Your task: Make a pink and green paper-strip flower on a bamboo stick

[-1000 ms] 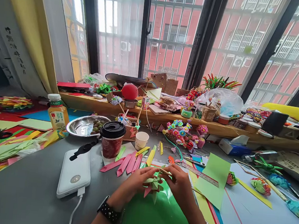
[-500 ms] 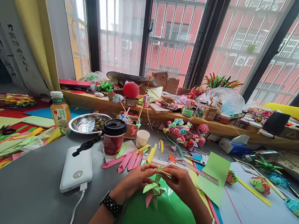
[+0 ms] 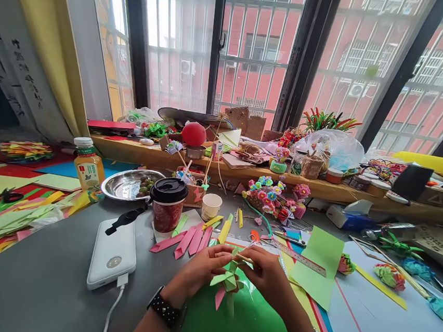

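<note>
Over the green mat (image 3: 245,327), a folded paper flower (image 3: 229,280) in light green with a pink petal hangs below my fingertips. My left hand (image 3: 204,266) is closed, thumb and fingers pinching the green paper at its upper end. From the other side my right hand (image 3: 265,269) is closed too, its fingertips round a thin pale stick-like piece at the same spot; whether this is wood or rolled paper I cannot tell. Folded pink paper strips (image 3: 186,242) and yellow strips (image 3: 224,231) lie just beyond my left hand.
Left of the mat are a white power bank (image 3: 113,255) with a cable, a lidded coffee cup (image 3: 167,210) and a metal plate (image 3: 113,186). A paper cup (image 3: 211,207) stands ahead. Rightward lie a ruler (image 3: 302,258), green paper (image 3: 318,264) and scissors (image 3: 290,239).
Both hands stay at the top of the paper flower. My fingers shift slightly, and the thin pale piece shows less clearly between them. The view moves a little.
</note>
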Demonstrator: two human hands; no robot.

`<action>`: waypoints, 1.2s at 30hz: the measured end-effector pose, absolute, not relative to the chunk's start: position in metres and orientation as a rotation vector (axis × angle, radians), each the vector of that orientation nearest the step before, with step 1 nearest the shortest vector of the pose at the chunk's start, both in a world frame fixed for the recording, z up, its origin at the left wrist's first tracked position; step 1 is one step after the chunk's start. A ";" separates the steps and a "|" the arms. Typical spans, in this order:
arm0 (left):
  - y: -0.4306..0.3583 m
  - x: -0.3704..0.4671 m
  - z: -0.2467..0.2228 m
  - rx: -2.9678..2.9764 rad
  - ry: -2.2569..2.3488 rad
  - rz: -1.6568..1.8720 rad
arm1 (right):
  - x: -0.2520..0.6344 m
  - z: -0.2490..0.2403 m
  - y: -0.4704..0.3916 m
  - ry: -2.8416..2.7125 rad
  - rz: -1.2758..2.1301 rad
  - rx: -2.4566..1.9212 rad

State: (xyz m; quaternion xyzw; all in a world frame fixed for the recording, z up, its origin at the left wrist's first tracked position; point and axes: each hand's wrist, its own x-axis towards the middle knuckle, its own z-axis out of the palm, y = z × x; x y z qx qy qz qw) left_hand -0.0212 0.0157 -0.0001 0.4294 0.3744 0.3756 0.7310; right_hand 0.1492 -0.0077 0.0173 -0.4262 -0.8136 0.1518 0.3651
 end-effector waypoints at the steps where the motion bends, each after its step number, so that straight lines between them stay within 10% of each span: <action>1: 0.016 -0.021 -0.001 0.941 0.818 0.836 | 0.148 0.017 -0.008 -2.086 0.370 -1.106; 36: 0.012 -0.017 0.007 0.948 0.790 0.943 | 0.138 0.012 -0.014 -1.995 0.266 -1.123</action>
